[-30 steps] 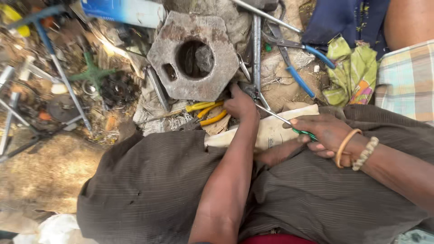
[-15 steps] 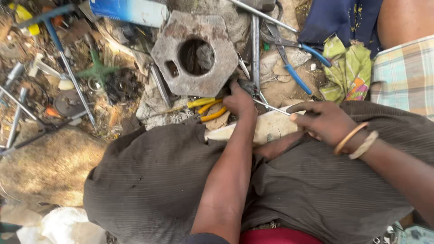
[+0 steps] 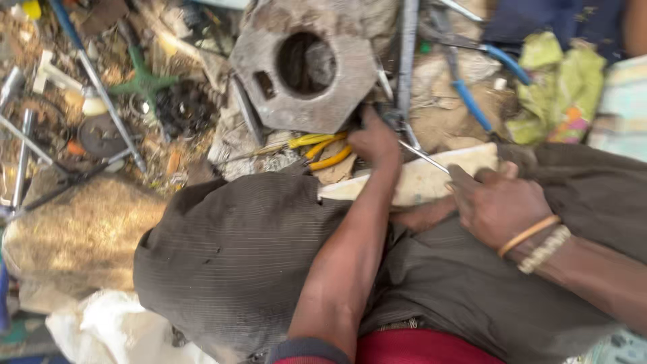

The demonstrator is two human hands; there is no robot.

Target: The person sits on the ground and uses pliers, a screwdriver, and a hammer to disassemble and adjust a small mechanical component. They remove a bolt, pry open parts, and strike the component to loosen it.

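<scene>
My left hand [image 3: 374,138] reaches forward over my knee. Its fingers curl down at the lower right edge of a heavy grey metal block [image 3: 269,101] with a round hole; what they pinch is hidden. My right hand [image 3: 499,202], with bangles at the wrist, is closed on a thin metal tool [image 3: 421,155]. The tool's shaft points up-left toward my left hand. Under the tool a pale wooden block [image 3: 418,183] lies across my lap. Yellow-handled pliers [image 3: 323,149] lie just left of my left hand.
Dark trousers [image 3: 229,256] cover my knees in the foreground. Blue-handled pliers [image 3: 475,104] and a green cloth [image 3: 559,87] lie at the upper right. Metal rods [image 3: 101,94], a green star-shaped piece [image 3: 141,81] and scrap litter the dirt at left. White sacking [image 3: 101,330] sits bottom left.
My right hand has slid a little left along the wooden block, bringing the tool closer to my left hand. My left hand stays by the metal block's edge.
</scene>
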